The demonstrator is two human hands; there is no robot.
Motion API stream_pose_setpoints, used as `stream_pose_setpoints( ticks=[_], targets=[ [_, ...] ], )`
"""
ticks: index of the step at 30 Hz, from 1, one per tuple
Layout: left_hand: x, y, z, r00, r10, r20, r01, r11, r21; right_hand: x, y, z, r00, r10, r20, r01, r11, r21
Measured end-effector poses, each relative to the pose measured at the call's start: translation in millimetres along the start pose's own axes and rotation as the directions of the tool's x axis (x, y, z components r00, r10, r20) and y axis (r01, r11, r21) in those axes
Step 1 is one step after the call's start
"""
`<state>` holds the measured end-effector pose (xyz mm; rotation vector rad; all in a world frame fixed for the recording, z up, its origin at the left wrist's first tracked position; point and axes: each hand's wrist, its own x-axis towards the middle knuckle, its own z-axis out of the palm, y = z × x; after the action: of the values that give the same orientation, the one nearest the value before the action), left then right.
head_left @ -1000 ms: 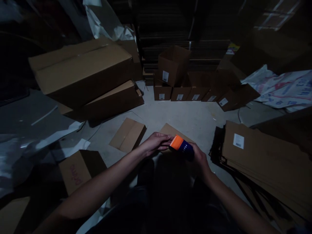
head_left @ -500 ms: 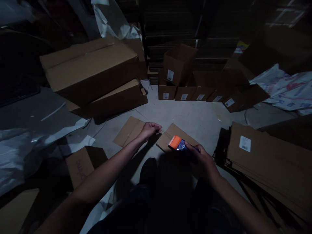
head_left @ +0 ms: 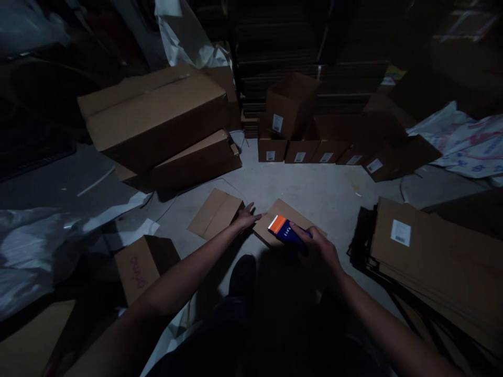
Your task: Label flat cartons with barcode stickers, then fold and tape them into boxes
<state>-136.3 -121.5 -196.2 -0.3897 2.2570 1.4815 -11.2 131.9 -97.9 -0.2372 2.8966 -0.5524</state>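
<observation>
My left hand (head_left: 247, 217) has its fingers spread, at the left corner of a flat piece of cardboard (head_left: 281, 208) on the floor; whether it touches is hard to tell. In my right hand (head_left: 321, 250) is a dark blue tool with an orange, white-edged front (head_left: 288, 231), held above that cardboard. Its exact kind is not clear in the dim light. Left of my left hand sits a small low carton (head_left: 215, 213), seen from above, with a seam across its top.
Two long cartons (head_left: 161, 110) are stacked at back left. A row of labelled open boxes (head_left: 301, 152) stands behind. Flattened cartons (head_left: 436, 262) pile up at right. A carton with pink writing (head_left: 137, 269) and plastic sheeting (head_left: 27, 251) lie left. My shoe (head_left: 242, 275) is close below.
My left hand has opened from closed fingers to spread ones and lowered toward the cardboard. The blue-and-orange tool has turned slightly in my right hand. The view has shifted a little.
</observation>
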Motion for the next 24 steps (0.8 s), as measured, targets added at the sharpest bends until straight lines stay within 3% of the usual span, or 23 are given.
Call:
stream_pose_setpoints(
  ticks=[9, 13, 18, 24],
  targets=[
    [-20, 27, 29.9, 0.992, 0.101, 0.078, -0.123, 0.923, 0.365, -2, 1, -8, 0.998, -0.046, 0.035, 0.045, 0.999, 0.022],
    [-21, 30, 31.0, 0.995, 0.078, 0.06, -0.098, 0.852, 0.514, -46, 47, -13, 0.997, -0.067, 0.025, 0.066, 0.996, 0.061],
    [-18, 32, 32.6, 0.997, 0.061, 0.054, -0.082, 0.796, 0.6, -117, 116, 5, 0.993, -0.095, -0.073, 0.093, 0.995, -0.023],
    [-19, 36, 32.7, 0.997, 0.061, 0.038, -0.071, 0.751, 0.657, -127, 139, 22, 0.991, -0.097, -0.086, 0.098, 0.995, 0.007]
  ],
)
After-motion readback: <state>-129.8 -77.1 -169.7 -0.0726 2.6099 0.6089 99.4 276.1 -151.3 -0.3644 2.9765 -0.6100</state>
